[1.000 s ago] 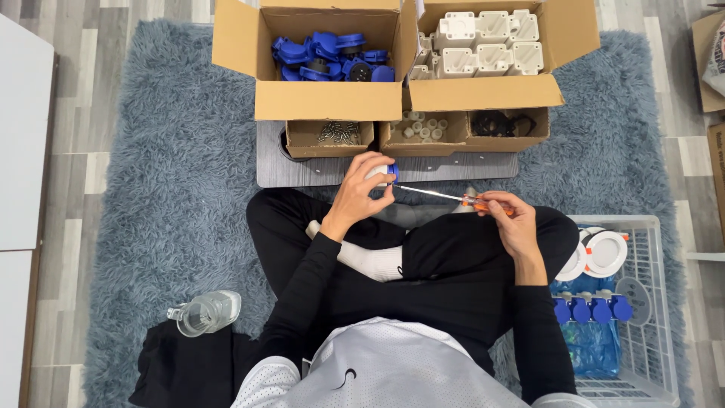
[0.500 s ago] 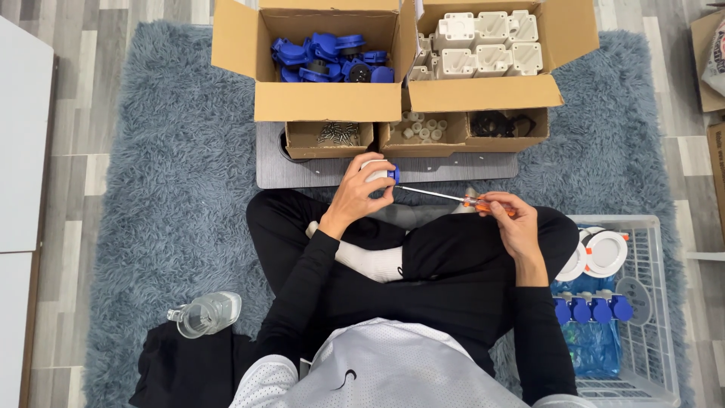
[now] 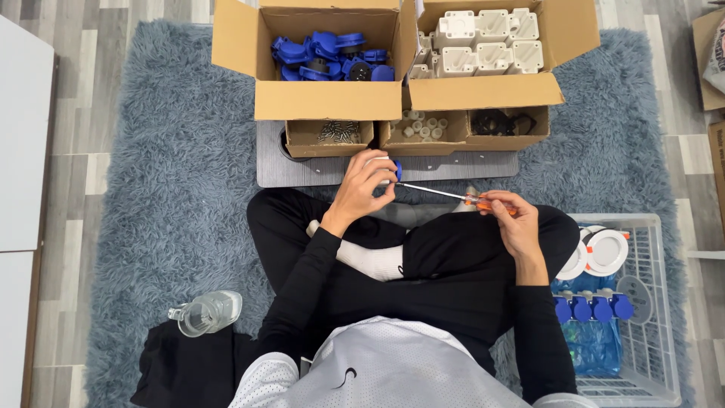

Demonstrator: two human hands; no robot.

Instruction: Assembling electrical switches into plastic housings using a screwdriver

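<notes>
I sit cross-legged on a blue shaggy rug. My left hand [image 3: 366,185] grips a small white and blue plastic part [image 3: 392,169] just in front of my knees. My right hand [image 3: 512,219] holds an orange-handled screwdriver [image 3: 453,196]. Its thin metal shaft runs left and its tip meets the part in my left hand. Both hands hover over my lap, close to a grey board [image 3: 453,165].
Ahead stand a cardboard box of blue parts [image 3: 329,57], a box of white housings [image 3: 483,38], and small trays with screws [image 3: 337,133], white caps [image 3: 420,126] and black pieces [image 3: 498,121]. A white wire basket [image 3: 642,302] sits at my right, a clear bottle [image 3: 204,313] at my left.
Both hands stay nearly still with the screwdriver tip against the part; only slight finger movement shows.
</notes>
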